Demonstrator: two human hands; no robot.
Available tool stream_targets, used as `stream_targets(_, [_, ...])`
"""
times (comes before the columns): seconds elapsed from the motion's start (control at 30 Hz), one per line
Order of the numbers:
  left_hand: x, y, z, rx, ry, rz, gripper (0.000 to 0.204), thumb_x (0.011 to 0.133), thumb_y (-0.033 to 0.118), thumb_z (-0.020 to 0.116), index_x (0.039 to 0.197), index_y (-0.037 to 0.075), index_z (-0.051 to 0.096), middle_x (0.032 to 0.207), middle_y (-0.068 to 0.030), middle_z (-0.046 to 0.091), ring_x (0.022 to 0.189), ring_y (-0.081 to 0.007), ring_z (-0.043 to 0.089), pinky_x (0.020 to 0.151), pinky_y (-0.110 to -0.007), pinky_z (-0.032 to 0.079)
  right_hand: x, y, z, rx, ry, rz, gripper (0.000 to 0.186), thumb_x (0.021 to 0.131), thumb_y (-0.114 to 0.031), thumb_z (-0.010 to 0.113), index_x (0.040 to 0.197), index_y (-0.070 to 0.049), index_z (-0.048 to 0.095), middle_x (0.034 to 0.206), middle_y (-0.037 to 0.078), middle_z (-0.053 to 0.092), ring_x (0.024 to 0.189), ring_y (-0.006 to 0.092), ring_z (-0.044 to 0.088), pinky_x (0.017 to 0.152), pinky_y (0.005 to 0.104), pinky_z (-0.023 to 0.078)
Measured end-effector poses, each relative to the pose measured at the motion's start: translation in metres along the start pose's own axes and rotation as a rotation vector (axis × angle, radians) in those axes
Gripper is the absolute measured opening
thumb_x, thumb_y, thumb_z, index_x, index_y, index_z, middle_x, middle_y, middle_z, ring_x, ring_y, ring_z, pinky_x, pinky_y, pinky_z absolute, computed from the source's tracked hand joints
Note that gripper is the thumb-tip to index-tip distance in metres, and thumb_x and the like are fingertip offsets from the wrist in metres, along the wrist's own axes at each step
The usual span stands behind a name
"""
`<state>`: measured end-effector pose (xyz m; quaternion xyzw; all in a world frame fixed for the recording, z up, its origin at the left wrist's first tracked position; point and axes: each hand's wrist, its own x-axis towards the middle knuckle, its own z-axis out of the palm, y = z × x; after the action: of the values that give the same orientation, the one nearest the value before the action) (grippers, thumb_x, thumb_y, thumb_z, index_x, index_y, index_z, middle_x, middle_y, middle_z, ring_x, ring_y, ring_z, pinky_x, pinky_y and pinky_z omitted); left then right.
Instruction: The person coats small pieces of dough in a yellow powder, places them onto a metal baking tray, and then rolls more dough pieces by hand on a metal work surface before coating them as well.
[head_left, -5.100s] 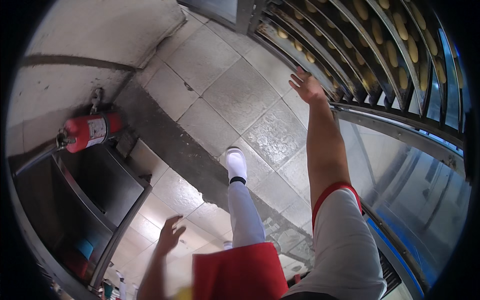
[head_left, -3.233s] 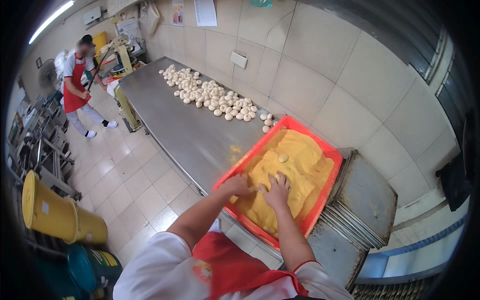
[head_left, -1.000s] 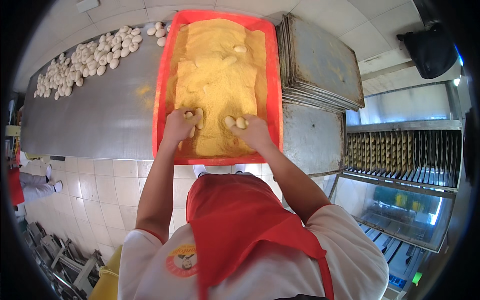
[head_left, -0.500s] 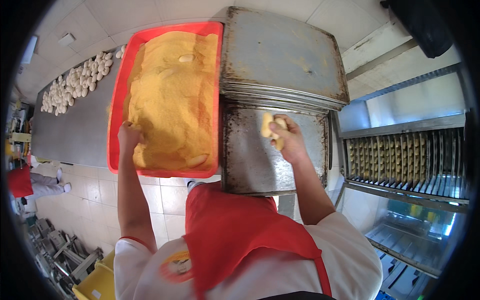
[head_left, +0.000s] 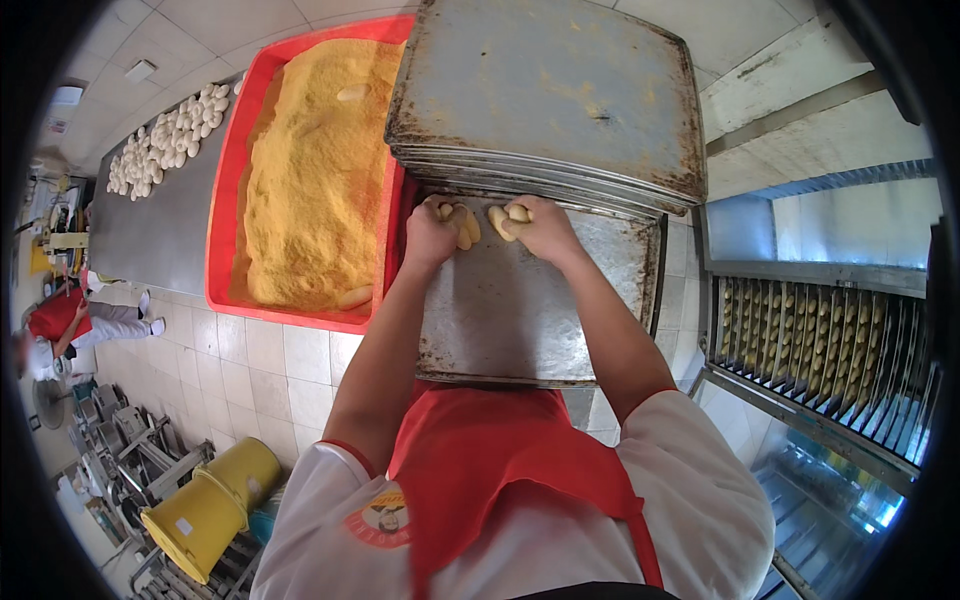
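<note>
Our left hand [head_left: 430, 238] and right hand [head_left: 548, 232] each curl around pale dough pieces [head_left: 467, 228] at the far end of the metal tray [head_left: 510, 315], which looks barely begun. Shaped rolls [head_left: 797, 335] already fill part of the rack [head_left: 830, 278]; many dough balls [head_left: 175, 140] lie, seemingly unworked, on the steel table [head_left: 165, 235] past the red tub [head_left: 225, 220].

It's a bakery kitchen: dough balls [head_left: 172, 140] heaped on a metal surface [head_left: 160, 228], baking trays [head_left: 545, 95] stacked, a rack [head_left: 805, 345] loaded!
</note>
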<state>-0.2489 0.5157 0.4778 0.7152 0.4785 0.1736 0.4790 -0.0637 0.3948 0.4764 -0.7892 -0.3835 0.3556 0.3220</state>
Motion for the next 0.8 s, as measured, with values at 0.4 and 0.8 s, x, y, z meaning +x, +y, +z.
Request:
stream_targets(0.4, [-0.009,0.009,-0.001,-0.420,0.001,-0.051,0.031,0.090,0.019,0.080,0.109,-0.005,0.073,0.093,-0.0116,0.075,0.081,-0.0178,0.073,0.075,-0.032,0.060,-0.026,0.052,-0.027,0.223,0.100,0.084,0.042,0.092,-0.023,0.080,0.130,-0.010,0.070,0.111,0.012,0.071,0.097,0.0222,0.071,0.079,0.0345,0.059])
stream_targets(0.8, [0.009,0.044,0.116,0.302,-0.286,0.219,0.043,0.082,0.022,0.086,0.121,0.007,0.075,0.097,-0.0182,0.076,0.093,-0.0374,0.073,0.083,-0.043,0.058,-0.054,0.084,-0.094,-0.102,0.222,0.132,0.044,0.082,-0.034,0.086,0.112,-0.006,0.072,0.103,0.016,0.074,0.093,0.0351,0.072,0.088,0.0417,0.057])
